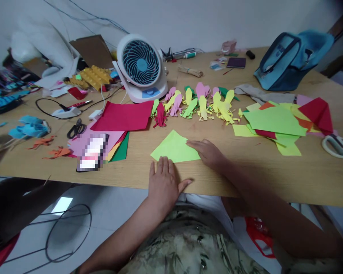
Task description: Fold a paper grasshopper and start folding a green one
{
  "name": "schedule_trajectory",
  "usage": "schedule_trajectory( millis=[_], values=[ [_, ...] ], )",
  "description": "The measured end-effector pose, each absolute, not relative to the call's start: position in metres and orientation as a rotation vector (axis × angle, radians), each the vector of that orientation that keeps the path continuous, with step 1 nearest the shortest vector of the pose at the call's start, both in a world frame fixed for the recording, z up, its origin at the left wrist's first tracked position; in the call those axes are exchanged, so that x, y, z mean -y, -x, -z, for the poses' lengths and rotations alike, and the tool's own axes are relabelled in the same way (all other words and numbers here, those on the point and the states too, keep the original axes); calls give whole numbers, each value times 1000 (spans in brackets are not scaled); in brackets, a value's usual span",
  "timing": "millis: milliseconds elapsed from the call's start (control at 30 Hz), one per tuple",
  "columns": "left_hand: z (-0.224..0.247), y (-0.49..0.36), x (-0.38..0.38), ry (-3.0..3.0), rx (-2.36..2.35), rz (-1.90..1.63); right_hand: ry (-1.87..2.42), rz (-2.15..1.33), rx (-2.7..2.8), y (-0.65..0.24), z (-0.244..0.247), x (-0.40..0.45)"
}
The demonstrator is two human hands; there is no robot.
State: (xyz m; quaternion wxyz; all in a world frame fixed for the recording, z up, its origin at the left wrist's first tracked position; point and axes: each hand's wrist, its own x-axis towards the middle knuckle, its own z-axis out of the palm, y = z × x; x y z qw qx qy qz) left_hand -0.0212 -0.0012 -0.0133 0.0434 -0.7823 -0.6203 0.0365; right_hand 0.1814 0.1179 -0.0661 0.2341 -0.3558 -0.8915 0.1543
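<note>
A lime-green sheet of paper (175, 147), folded to a pointed shape, lies flat on the table before me. My left hand (163, 182) rests on its lower edge, fingers stretched forward and thumb out to the side. On the paper's right side, my right hand (210, 153) presses with an outstretched index finger; its other fingers are partly curled and hidden. Just beyond the sheet stand several folded paper figures in yellow, green and pink, among them a red paper figure (160, 115). Red paper (125, 116) lies to the left.
A phone (93, 152) and black scissors (76, 128) lie on the left, near pink paper. Behind stands a white fan (141, 66). To the right are coloured paper pieces (274, 121), white-handled scissors (338, 146) and a blue bag (291, 61). Another person's dark-clad leg (23, 205) shows at lower left.
</note>
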Motion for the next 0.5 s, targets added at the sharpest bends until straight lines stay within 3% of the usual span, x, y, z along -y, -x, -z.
schedule_trajectory(
  millis=[200, 333, 500],
  values=[
    [31, 7, -33, 2796, 1460, 73, 990, -581, 2322, -184, 63, -119],
    [46, 12, -39, 2873, 1416, 137, 1116, -843, 1905, -206, 51, -120],
    [48, 15, -39, 2898, 1394, 184, 1196, -487, 1900, -223, 40, -92]
  ],
)
